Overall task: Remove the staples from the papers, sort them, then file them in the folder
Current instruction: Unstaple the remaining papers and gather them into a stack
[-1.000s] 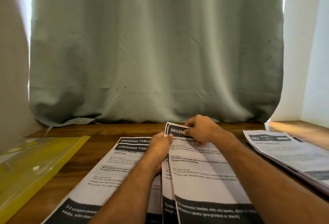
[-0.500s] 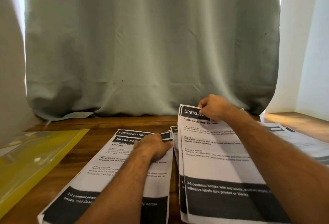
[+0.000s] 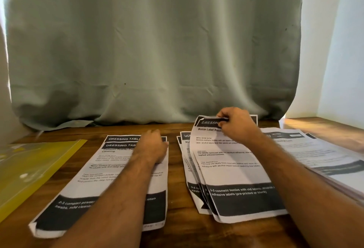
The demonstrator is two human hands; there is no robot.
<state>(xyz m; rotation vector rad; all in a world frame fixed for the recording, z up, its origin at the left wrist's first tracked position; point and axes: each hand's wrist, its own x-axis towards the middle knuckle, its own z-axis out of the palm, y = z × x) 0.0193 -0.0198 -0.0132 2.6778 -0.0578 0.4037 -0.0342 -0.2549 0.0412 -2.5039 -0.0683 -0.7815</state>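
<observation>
Two piles of printed sheets with black header and footer bands lie on the wooden table (image 3: pixel 177 234). My left hand (image 3: pixel 151 145) rests on the top right of the left pile (image 3: pixel 110 180), headed "DRESSING TABLE". My right hand (image 3: pixel 236 123) pinches the top edge of the "Bottle Label Replacement" sheet (image 3: pixel 230 170), lifted a little over the fanned middle pile (image 3: pixel 190 170). A yellow translucent folder (image 3: pixel 29 167) lies flat at the far left. No staple or staple remover shows.
A third stack of papers (image 3: pixel 315 153) lies at the right, running off the frame. A grey-green curtain (image 3: pixel 153 50) hangs down to the table's back edge. A pale wall stands at the right.
My right hand has carried the top sheet rightward, away from the left pile. My left hand has slid left onto the left pile, and the two piles now lie apart.
</observation>
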